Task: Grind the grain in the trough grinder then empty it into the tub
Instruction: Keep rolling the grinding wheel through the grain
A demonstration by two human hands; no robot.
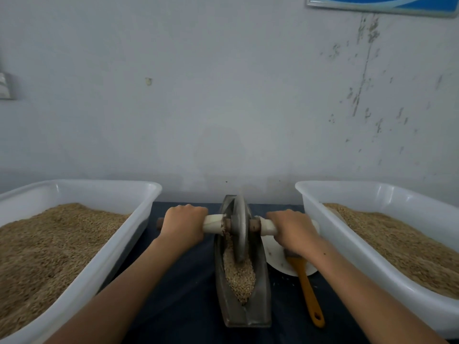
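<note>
Trough axis: trough grinder (258,291) is a narrow boat-shaped metal channel on the dark cloth (178,294), its long axis running straight away from the person, midway between both arms.
Wheel: grey metal disc (240,227) stands upright on edge in the channel toward the far end, so the rolling stroke would go along that axis, back toward the body.
Axle: wooden rod crosses the trough at right angles, with pale sleeves either side of the disc.
Left hand: left hand (184,225) clenched round the left sleeve.
Right hand: right hand (291,230) clenched round the right sleeve; both equally near.
Grain: grain (239,279), coarse tan kernels, heaped in the near half of the channel.
Tubs: left tub (104,264) and right tub (352,247), white smooth plastic, flank the trough, both holding similar grain.
Beside: yellow-handled brush (308,291) lies on a white plate (275,256), just right of the trough.
</note>
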